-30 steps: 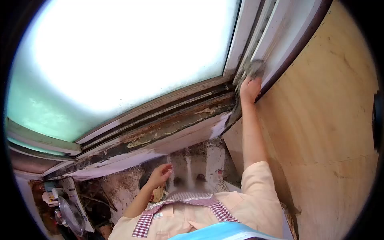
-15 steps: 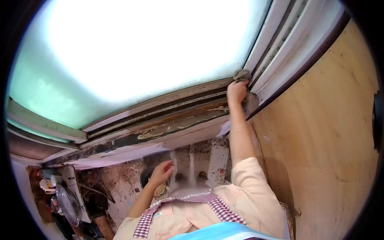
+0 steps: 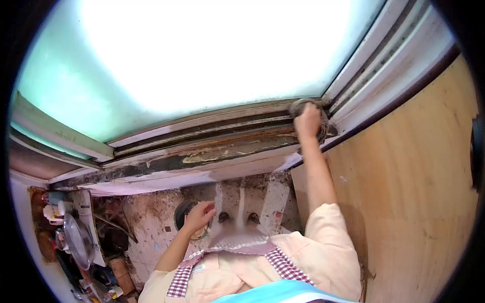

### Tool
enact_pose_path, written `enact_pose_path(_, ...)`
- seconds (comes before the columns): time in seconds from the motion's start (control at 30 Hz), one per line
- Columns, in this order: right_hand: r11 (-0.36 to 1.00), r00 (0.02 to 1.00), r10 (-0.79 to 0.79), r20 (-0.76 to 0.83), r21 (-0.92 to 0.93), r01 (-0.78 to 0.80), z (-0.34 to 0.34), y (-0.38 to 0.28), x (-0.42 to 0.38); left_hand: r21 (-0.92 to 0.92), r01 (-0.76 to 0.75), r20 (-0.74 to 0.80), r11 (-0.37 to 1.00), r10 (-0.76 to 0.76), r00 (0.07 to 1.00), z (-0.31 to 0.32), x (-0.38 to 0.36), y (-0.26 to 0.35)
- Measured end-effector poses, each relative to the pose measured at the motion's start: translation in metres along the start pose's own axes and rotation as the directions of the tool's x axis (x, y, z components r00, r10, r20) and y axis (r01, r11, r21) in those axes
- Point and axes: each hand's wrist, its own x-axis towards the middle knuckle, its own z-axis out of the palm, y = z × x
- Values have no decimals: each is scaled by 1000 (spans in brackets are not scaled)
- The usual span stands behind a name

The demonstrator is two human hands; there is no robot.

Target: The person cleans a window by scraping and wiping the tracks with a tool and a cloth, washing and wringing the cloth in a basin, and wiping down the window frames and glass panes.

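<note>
My right hand (image 3: pixel 308 122) is closed around a crumpled grey-brown rag (image 3: pixel 322 129), at the lower right corner of a window. The rag presses on the dirty sliding track (image 3: pixel 217 128), and part of it is hidden by my fingers. Above the track stands a bright frosted window pane (image 3: pixel 212 55). Low in front of my body, my left hand (image 3: pixel 202 216) hangs in the air with its fingers loosely stretched and nothing in it. Below the track runs a rough, peeling sill (image 3: pixel 212 154).
A wooden panel (image 3: pixel 409 177) borders the right side. Down on the stained floor (image 3: pixel 151 222) stands a dark round container (image 3: pixel 184 212), partly behind my left hand. At lower left, a metal lid or pan (image 3: pixel 78 242) leans among jars and clutter.
My right hand has turned and pulled the rag from the upright frame's foot down onto the bottom track's corner. The view has shifted slightly. My left hand stays low with fingers apart.
</note>
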Motion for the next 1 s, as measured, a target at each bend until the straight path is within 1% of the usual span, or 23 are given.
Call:
enact_pose_path(0.03,999,994,28,109,34,-32,10,-23,-6,10,29,6,1000,-29,1000,-1,2,-1)
enact_pose_path(0.1,985,973,-136,186,131,112,6,-102,-29,32,111,33,993,-112,993,3,-6,0)
enact_pose_path(0.17,888,929,-366,48,318,333,29,-148,-50,-65,40,44,997,-37,998,12,-4,3)
enact_pose_path(0.27,722,859,-512,-16,532,441,23,-121,-35,-80,14,83,997,-7,996,10,4,18)
enact_pose_path(0.3,790,849,-522,79,422,446,18,-91,-26,-65,13,65,998,-9,998,6,2,16)
enact_pose_path(0.33,908,866,-409,288,225,354,-11,-70,-10,-50,12,44,999,-10,999,-1,0,11)
enact_pose_path(0.37,931,924,-298,239,288,225,-16,-40,-2,-52,25,-3,998,-25,1000,-6,-9,1)
enact_pose_path(0.4,933,961,-225,162,320,165,4,5,0,-55,33,-55,998,-36,998,-12,-20,-13)
enact_pose_path(0.43,936,960,-179,217,340,97,-16,-6,5,-60,41,-110,997,-47,993,-16,-29,-27)
enact_pose_path(0.5,934,935,-272,226,296,200,-17,-41,7,-65,132,-146,989,-141,979,-24,-57,-59)
enact_pose_path(0.57,869,846,-404,349,435,236,4,-105,-9,-88,174,-185,981,-187,965,-30,-62,-68)
enact_pose_path(0.6,815,787,-536,306,429,389,22,-145,-20,-104,187,-201,977,-205,958,-35,-68,-64)
enact_pose_path(0.63,799,742,-592,313,346,492,38,-185,-28,-118,201,-219,973,-223,950,-40,-71,-62)
enact_pose_path(0.67,814,713,-581,392,261,519,45,-217,-35,-115,190,-234,975,-213,949,-43,-68,-62)
enact_pose_path(0.7,830,698,-557,449,325,453,50,-238,-41,-115,183,-247,976,-207,947,-48,-61,-60)
enact_pose_path(0.73,823,682,-568,461,311,475,52,-246,-47,-120,175,-260,977,-201,944,-51,-51,-56)
enact_pose_path(0.8,756,677,-638,368,469,457,46,-232,-45,195,-86,-467,977,169,868,-64,-19,-17)
enact_pose_path(0.83,710,673,-667,321,547,444,40,-223,-44,234,-200,-494,951,293,818,-74,1,9)
enact_pose_path(0.87,687,645,-686,335,590,424,29,-212,-44,231,-261,-476,937,343,810,-78,25,27)
enact_pose_path(0.9,644,635,-724,267,592,485,20,-199,-43,312,-365,-462,877,475,749,-81,49,49)
enact_pose_path(0.93,706,652,-674,347,564,429,8,-187,-40,383,-457,-434,803,593,678,-85,72,80)
enact_pose_path(0.97,777,705,-594,387,504,378,11,-161,-39,487,-456,-432,745,659,616,-84,96,103)
enact_pose_path(1.0,806,738,-575,353,399,438,7,-134,-36,529,-382,-468,758,636,614,-78,122,113)
